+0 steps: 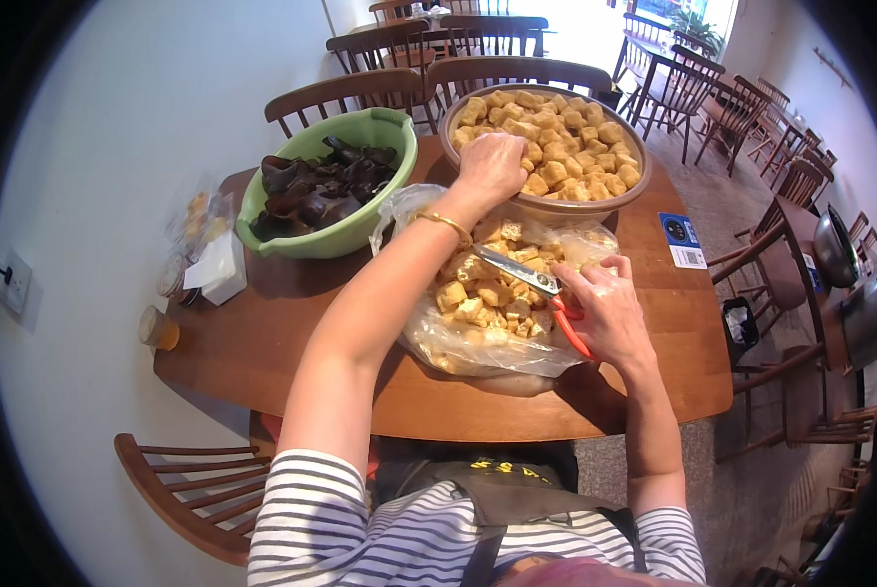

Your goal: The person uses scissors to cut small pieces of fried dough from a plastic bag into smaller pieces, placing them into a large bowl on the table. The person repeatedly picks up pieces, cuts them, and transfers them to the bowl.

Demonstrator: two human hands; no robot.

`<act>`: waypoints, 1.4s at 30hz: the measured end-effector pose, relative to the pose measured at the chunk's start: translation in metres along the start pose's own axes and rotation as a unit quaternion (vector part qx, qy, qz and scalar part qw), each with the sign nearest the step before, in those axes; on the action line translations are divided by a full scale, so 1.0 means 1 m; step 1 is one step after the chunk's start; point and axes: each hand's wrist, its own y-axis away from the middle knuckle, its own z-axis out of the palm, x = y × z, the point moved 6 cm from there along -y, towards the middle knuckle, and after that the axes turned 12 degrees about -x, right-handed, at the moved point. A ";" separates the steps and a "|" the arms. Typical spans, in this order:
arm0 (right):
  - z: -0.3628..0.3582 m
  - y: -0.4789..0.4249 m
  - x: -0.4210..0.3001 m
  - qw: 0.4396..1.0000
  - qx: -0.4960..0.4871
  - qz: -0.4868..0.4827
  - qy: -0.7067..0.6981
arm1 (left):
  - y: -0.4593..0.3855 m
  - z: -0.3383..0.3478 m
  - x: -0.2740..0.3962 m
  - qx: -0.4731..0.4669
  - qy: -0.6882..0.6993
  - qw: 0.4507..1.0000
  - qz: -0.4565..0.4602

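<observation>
My left hand (pixel 491 167) reaches over the near left rim of a large round basin (pixel 642 183) heaped with golden fried tofu puffs (pixel 556 172). Its fingertips are among the puffs, and whether they grip one is hidden. A yellow bangle (pixel 445 224) circles that wrist. My right hand (pixel 603 304) holds scissors (pixel 515 270) by their red handles, blades pointing up and left. Beneath the scissors lies a clear plastic bag (pixel 497 359) with cut tofu pieces (pixel 493 293) in it, close in front of the basin.
A green plastic basin (pixel 321 246) of dark wood ear mushrooms stands at the left of the wooden table (pixel 299 315). Left of it are a tissue pack (pixel 222 271), a plastic bag (pixel 200 216) and a cup (pixel 159 328). A printed card (pixel 682 240) lies at right. Chairs (pixel 343 92) stand around.
</observation>
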 end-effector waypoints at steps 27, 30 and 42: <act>-0.014 -0.004 -0.003 0.997 0.072 0.026 -0.026 | 0.172 0.034 -0.019 0.007 0.878 0.479 0.015; -0.013 -0.006 -0.004 0.997 0.071 0.025 -0.030 | 0.171 0.036 -0.021 0.005 0.872 0.490 0.017; -0.010 -0.005 -0.005 0.997 0.059 0.024 -0.035 | 0.170 0.040 -0.018 -0.022 0.889 0.455 0.043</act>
